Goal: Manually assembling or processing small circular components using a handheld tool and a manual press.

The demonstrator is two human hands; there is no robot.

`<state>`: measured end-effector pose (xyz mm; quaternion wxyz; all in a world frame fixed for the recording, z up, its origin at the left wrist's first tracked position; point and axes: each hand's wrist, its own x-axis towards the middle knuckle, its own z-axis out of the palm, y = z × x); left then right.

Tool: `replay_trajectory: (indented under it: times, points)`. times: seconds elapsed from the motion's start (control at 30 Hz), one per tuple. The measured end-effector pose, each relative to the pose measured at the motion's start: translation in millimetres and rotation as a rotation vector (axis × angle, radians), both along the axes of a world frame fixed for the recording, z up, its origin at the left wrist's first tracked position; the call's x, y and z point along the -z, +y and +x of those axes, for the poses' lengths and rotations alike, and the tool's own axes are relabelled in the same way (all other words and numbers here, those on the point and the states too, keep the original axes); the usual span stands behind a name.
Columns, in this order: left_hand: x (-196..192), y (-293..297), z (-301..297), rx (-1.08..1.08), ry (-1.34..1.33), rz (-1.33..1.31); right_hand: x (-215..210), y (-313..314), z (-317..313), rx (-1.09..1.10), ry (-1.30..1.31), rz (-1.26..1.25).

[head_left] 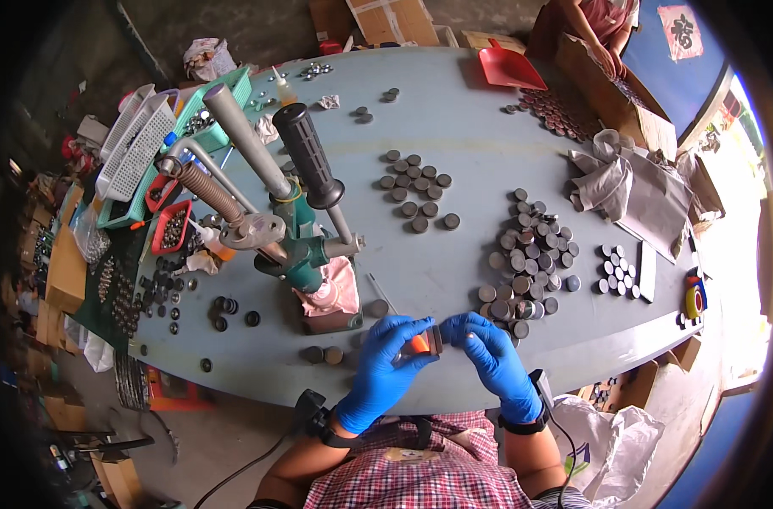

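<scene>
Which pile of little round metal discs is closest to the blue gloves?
The big heap of grey round metal discs right of centre. Its near edge almost reaches the right hand. The small flat group and the far pile lie farther up the grey table.

Grey-blue table (454, 119), round metal discs (526, 254), green hand press (297, 246), red scoop (507, 68)

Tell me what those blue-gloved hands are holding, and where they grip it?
A small grey block with an orange piece beside it. The left hand and right hand pinch it between fingertips at opposite ends; finer detail is unclear.
</scene>
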<state>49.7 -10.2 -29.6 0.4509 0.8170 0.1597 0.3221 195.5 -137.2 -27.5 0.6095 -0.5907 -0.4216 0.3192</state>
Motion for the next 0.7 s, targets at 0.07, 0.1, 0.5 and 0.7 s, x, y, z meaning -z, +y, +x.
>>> replay_trajectory:
  times: [0.07, 0.1, 0.5, 0.7]
  points:
    - [0.2, -2.7, -4.7, -0.009, 0.03, -0.113, 8.2, -13.6, 5.6, -0.102, 0.204, -0.064]
    - [0.6, -4.2, -6.1, -0.015, 0.057, -0.232, 11.0, -19.0, 5.5, -0.201, 0.404, -0.134]
    - [-0.5, -5.2, -8.4, 0.0, 0.115, -0.397, 1.1, -3.6, -20.6, 0.013, 0.365, -0.164]
    - [-3.5, -1.6, -8.8, 0.01, 0.062, -0.096, 5.1, 6.7, -27.4, -0.033, 0.651, -0.134]
